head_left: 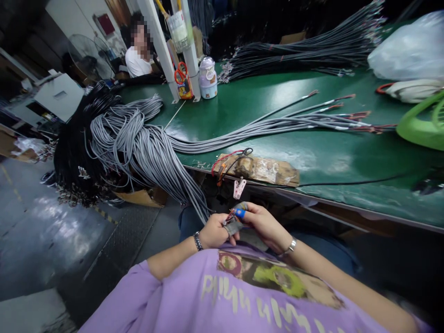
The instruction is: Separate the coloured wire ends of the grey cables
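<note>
Close in front of my body, my left hand (214, 230) is closed around the end of a grey cable, and thin coloured wires (230, 216) stick up from it. Grey tape wraps one of its fingers. My right hand (258, 219) meets it from the right, its fingertips pinched on those wires; a blue cover (239, 212) sits on one finger. The fingertips hide part of the wires. From the left, a large bundle of grey cables (149, 148) hangs over the table edge and runs down to my left hand.
On the green table (270, 97) lie grey cables with stripped ends (333, 121). A wooden board (274, 171) with a pink clip (239, 188) is at the near edge. Black cables (294, 55), a plastic bag (409, 48) and a green basket (421, 122) lie beyond. Another person (138, 55) sits far left.
</note>
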### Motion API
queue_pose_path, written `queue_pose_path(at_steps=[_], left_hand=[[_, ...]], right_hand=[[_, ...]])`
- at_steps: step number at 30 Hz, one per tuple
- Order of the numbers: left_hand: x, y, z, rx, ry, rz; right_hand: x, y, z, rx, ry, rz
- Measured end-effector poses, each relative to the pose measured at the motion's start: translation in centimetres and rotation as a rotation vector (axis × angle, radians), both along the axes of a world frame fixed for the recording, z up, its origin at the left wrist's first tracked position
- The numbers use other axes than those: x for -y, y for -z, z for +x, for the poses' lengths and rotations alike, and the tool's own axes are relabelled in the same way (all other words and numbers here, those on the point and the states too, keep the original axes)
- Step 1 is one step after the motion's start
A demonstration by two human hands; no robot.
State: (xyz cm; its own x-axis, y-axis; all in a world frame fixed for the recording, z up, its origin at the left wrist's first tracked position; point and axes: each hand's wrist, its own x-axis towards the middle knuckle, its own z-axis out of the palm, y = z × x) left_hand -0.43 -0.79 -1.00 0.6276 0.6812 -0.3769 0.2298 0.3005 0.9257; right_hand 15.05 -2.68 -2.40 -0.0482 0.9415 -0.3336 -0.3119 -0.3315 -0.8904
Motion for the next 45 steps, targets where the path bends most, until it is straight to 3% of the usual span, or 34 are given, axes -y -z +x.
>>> queue_pose_path(at_steps=[5, 10, 17, 25, 32, 39, 45], left_hand=[[0.0, 0.0, -0.1, 0.026, -0.091, 0.003], [0.0, 0.7, -0.2, 0.034, -0.204, 0.028], [0.1, 1.6, -0.4, 0.035, -0.184, 0.062], [0.1, 1.3, -0.1, 0.066, -0.27, 0.077], [-0.2, 1.2, -0.4, 0.057, -0.221, 0.071], [-1.1, -1.0, -0.9, 0.072, -0.124, 0.026], [-2.5, -1.6, -0.5, 0.116, 0.02, -0.01]], right_hand=[[-0.4, 0.2, 0.9, -0.108, 0.151, -0.061], [0.3, -1.0, 1.2, -0.008, -0.012, -0.015], [0.4, -1.3, 0.5, 0.222, -0.122, 0.165], [0.7, -0.4, -0.4, 0.246, 0.112, 0.108], [0.5, -0.3, -0.7, 0.037, 0.195, -0.038], [-1.1, -0.2, 1.3, -0.167, 0.221, -0.049], [-3.1, -1.5, 1.7, -0.239, 0.009, -0.03]])
